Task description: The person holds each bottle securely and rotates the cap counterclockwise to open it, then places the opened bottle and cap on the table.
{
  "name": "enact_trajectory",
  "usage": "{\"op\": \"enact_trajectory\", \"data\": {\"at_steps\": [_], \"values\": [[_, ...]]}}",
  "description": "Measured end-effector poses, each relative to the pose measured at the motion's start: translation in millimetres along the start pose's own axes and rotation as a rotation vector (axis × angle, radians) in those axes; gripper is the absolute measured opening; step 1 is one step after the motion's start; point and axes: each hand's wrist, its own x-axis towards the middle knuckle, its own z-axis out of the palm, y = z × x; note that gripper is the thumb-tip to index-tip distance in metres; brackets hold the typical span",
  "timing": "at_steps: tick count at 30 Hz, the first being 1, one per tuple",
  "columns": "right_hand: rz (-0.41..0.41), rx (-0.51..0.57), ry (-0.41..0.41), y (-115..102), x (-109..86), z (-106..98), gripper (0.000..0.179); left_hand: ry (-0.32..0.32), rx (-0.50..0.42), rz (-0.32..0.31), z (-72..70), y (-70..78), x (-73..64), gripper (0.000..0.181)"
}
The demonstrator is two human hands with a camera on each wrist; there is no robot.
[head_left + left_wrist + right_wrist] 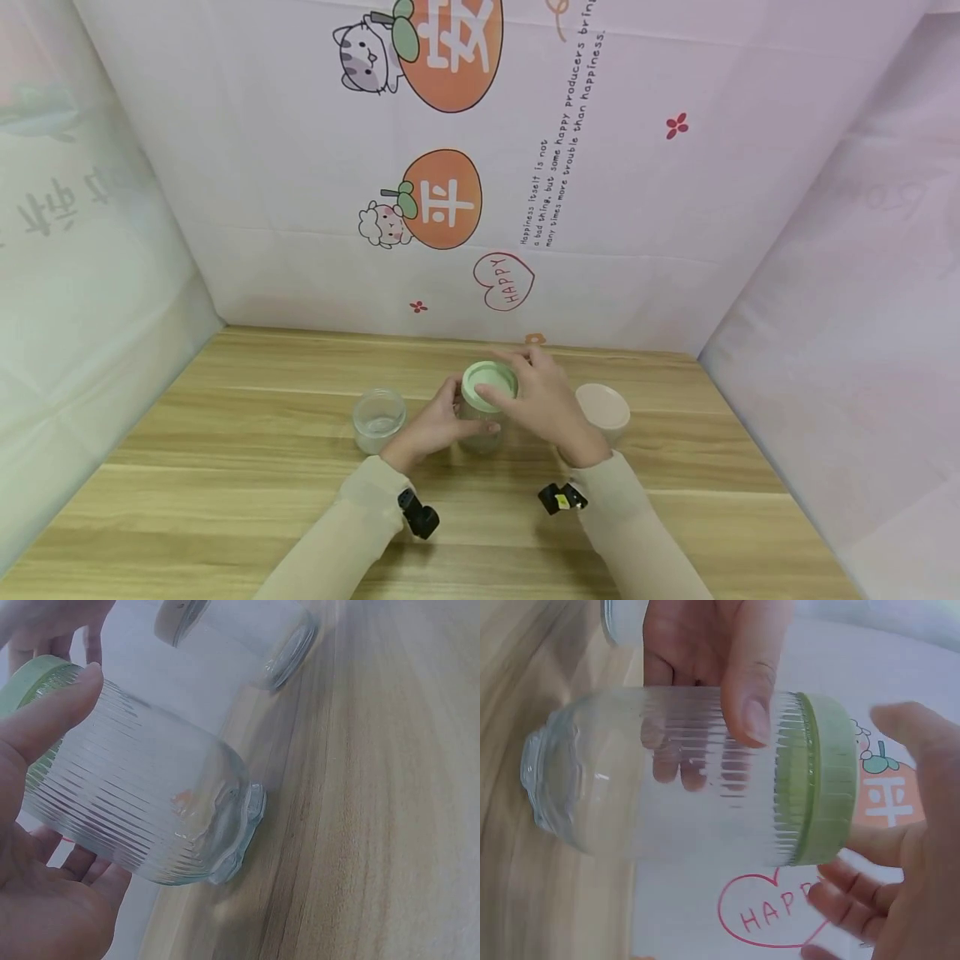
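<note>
A ribbed clear glass jar (pixel 705 817) with a light green lid (pixel 491 385) stands upright over the wooden table, its knobbed base (pixel 244 832) close to the wood. My left hand (pixel 438 423) grips the jar's side below the lid, thumb across the front and fingers behind. Around the lid hovers my right hand (pixel 543 400), its fingers loosely spread. In the right wrist view its thumb (pixel 904 720) is apart from the lid, while the other fingers are right by the lid's edge.
A lidless low glass jar (pixel 378 423) stands to the left. Behind my right wrist is another glass jar with a whitish lid (pixel 603 407). Printed white cloth (pixel 615 192) walls in the table (pixel 247 500) at the back and sides.
</note>
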Motion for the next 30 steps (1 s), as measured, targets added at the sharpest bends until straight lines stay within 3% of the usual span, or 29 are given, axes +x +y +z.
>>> {"op": "enact_trajectory", "data": {"at_steps": [8,24,30], "values": [[0.064,-0.115,-0.054,-3.3,-4.2,-5.8,0.075,0.002,0.003,-0.009,0.7,-0.1,-1.6,0.077],[0.020,-0.127,-0.106,-6.8,-6.6,-8.2,0.081,0.009,0.032,-0.028,0.0,0.7,-1.3,0.078],[-0.025,-0.105,-0.100,-6.6,-5.9,-7.5,0.078,0.003,0.013,0.001,-0.7,-0.5,-1.0,0.075]]}}
